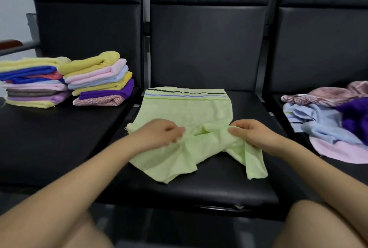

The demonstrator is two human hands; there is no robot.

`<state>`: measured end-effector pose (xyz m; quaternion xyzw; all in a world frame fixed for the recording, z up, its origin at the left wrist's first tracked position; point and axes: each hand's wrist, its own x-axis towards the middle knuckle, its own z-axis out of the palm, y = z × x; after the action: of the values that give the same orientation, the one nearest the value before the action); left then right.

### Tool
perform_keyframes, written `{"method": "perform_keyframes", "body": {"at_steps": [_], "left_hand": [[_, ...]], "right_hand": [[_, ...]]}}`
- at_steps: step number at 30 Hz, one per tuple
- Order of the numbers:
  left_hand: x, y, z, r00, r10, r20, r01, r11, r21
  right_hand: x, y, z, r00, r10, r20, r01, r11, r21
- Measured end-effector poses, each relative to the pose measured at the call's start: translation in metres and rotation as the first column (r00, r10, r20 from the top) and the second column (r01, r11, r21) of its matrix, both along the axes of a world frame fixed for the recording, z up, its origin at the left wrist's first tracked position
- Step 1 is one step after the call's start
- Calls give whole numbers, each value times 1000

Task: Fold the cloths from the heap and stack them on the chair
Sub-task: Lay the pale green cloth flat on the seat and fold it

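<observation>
While pinched at its near edge by left hand (pixel 161 132) and right hand (pixel 249 131), green cloth (pixel 191 112) lengthwise, striped end toward backrest.

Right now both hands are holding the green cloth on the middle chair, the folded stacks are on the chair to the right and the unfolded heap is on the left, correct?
Not quite. The head view shows the sides swapped: the folded stacks sit on the left chair, the unfolded heap on the right. The left hand and right hand do hold the green cloth on the middle chair.

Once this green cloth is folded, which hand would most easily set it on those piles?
Probably the left hand: the two folded stacks lie on its side, while the right hand sits nearer the unfolded heap. Both now pinch the green cloth.
</observation>
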<state>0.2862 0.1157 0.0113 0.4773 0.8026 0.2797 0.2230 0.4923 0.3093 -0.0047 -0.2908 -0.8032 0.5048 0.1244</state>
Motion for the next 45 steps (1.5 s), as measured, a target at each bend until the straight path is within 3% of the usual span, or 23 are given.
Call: {"method": "perform_keyframes", "body": {"at_steps": [3,6,9,12,14,18,21,23,25,27,29,32,34,37,40,43,45], "left_hand": [[27,14,-16,962,-41,-269,20,997,-80],[33,23,-26,926,-59,-373,19,994,-110],[22,27,-16,984,-43,-174,40,999,-19],[3,23,8,977,112,181,-147,970,194],[-10,19,17,949,183,256,-244,941,233],[-37,9,19,975,223,-20,-208,935,287],[-58,3,23,926,339,-163,-268,899,347],[-68,3,18,890,422,-172,-326,854,406],[-77,8,2,882,440,-167,-345,847,405],[-82,16,-19,898,407,-167,-331,876,352],[-89,21,-34,906,388,-170,-327,895,302],[-95,24,-47,927,332,-173,-280,921,270],[-95,25,-53,934,255,-249,-211,959,190],[-90,23,-52,896,192,-400,-148,979,137],[-77,17,-46,852,197,-485,-130,977,168],[-62,3,-43,873,168,-458,-110,983,150],[-49,-10,-40,932,106,-347,-62,989,136]], "right_hand": [[-5,-4,-2,1000,-8,-6,8,999,43],[-6,-6,-2,999,-35,-11,35,997,73],[0,-2,2,999,-32,12,30,992,125],[7,2,9,999,-15,44,8,988,155],[8,3,15,999,-16,47,5,972,234],[-5,10,36,998,-66,4,60,940,336],[-25,26,55,987,-162,-15,155,907,391],[-43,37,59,968,-236,-89,252,917,309],[-62,46,50,914,-350,-206,371,926,69],[-74,49,27,841,-487,-236,471,873,-123],[-81,42,3,848,-501,-174,498,865,-62],[-79,25,-18,953,-294,-65,298,884,360],[-74,17,-19,991,-137,-5,120,851,511],[-70,11,-14,972,-36,234,-115,793,598],[-57,9,-1,959,-81,271,-101,795,598],[-39,5,4,947,-93,309,-91,842,531],[-22,-2,2,935,-72,347,-94,893,439]]}}
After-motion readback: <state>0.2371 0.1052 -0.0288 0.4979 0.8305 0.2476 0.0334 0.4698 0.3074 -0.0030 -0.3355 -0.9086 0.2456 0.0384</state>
